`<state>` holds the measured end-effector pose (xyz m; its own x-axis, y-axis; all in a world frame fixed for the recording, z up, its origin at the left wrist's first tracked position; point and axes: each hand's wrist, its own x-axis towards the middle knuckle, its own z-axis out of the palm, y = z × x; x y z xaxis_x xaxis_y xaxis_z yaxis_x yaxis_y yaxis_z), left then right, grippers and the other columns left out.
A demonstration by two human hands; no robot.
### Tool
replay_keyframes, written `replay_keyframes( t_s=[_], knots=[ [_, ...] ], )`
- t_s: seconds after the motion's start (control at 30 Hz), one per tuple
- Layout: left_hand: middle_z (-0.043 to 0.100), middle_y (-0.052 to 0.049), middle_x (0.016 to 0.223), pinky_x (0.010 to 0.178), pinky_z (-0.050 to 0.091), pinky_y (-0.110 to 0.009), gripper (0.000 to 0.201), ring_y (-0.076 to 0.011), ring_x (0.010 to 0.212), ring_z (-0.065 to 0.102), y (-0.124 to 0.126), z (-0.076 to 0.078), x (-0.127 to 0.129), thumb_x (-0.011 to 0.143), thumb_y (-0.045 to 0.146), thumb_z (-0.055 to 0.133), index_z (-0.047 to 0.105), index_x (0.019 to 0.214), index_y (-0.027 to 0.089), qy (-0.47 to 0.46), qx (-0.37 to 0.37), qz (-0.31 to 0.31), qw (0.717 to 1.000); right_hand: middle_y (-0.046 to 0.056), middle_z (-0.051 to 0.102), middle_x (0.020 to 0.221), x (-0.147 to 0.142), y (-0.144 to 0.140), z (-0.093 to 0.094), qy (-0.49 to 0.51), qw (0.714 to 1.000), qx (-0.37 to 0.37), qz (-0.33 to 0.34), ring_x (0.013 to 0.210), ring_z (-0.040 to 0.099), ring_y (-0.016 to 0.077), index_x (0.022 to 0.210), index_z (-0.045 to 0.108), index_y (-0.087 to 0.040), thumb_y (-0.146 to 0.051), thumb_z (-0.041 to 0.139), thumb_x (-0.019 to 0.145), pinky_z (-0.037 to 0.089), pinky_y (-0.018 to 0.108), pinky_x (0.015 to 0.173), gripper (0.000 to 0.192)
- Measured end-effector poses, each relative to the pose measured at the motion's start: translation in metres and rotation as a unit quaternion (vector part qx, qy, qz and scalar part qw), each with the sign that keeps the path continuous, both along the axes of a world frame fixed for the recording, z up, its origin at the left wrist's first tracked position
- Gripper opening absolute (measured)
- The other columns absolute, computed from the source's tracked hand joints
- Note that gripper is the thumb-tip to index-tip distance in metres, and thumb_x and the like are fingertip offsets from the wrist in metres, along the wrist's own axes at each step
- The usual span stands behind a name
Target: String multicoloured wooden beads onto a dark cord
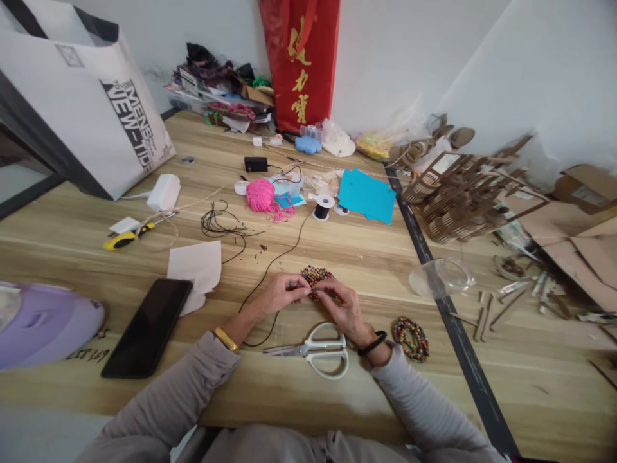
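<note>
My left hand [286,291] and my right hand [341,305] meet fingertip to fingertip, both pinched closed, at the near edge of a cluster of small multicoloured beads [317,275]. What the fingertips hold is too small to make out. A thin black cord [274,260] runs from a white-rimmed spool [324,207], passes by my left wrist and curves back up toward the left hand. Scissors with white handles [328,350] lie just below my hands, blades pointing left. Right of my right wrist rests a coiled string of multicoloured beads [411,339].
To the left are a black phone [147,328], white paper [195,267], a yellow utility knife [126,238] and tangled black cord [222,222]. Pink yarn [260,195] and blue sheets [367,195] lie farther back. A clear plastic container [424,280] and brown wooden frames [463,199] stand rightward.
</note>
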<state>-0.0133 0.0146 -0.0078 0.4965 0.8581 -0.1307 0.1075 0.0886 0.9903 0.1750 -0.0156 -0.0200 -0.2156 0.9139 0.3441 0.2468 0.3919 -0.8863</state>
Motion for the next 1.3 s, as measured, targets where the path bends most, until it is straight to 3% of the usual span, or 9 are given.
replay_keyframes(
  t_s=[0.83, 1.1, 1.3],
  knots=[
    [0.055, 0.002, 0.06, 0.056, 0.04, -0.02, 0.023, -0.0093, 0.056, 0.051, 0.0001, -0.0012, 0.0001, 0.076, 0.034, 0.064, 0.062, 0.074, 0.011, 0.006, 0.001, -0.023, 1.0, 0.006, 0.068, 0.084, 0.001, 0.0, 0.0018, -0.028, 0.999, 0.006, 0.033, 0.077, 0.063, 0.0163, 0.095, 0.066, -0.019, -0.028, 0.053, 0.092, 0.052, 0.028, 0.07, 0.015],
    [0.056, 0.001, 0.061, 0.057, 0.04, -0.02, 0.024, -0.0098, 0.058, 0.052, -0.0002, 0.0008, -0.0002, 0.076, 0.035, 0.063, 0.062, 0.076, 0.011, 0.018, 0.006, -0.028, 0.999, 0.007, 0.066, 0.084, 0.0011, 0.0016, 0.0057, -0.028, 0.997, 0.05, 0.044, 0.08, 0.061, 0.0174, 0.096, 0.065, -0.019, -0.026, 0.053, 0.092, 0.05, 0.031, 0.073, 0.014],
    [0.055, 0.002, 0.061, 0.056, 0.039, -0.02, 0.021, -0.0094, 0.057, 0.051, -0.0004, 0.0013, 0.0, 0.077, 0.033, 0.061, 0.062, 0.076, 0.011, 0.019, 0.005, -0.026, 0.999, 0.007, 0.067, 0.086, 0.0027, 0.0007, 0.0005, -0.03, 0.999, 0.019, 0.038, 0.079, 0.062, 0.0176, 0.097, 0.065, -0.02, -0.027, 0.054, 0.091, 0.051, 0.031, 0.072, 0.014]
  ],
)
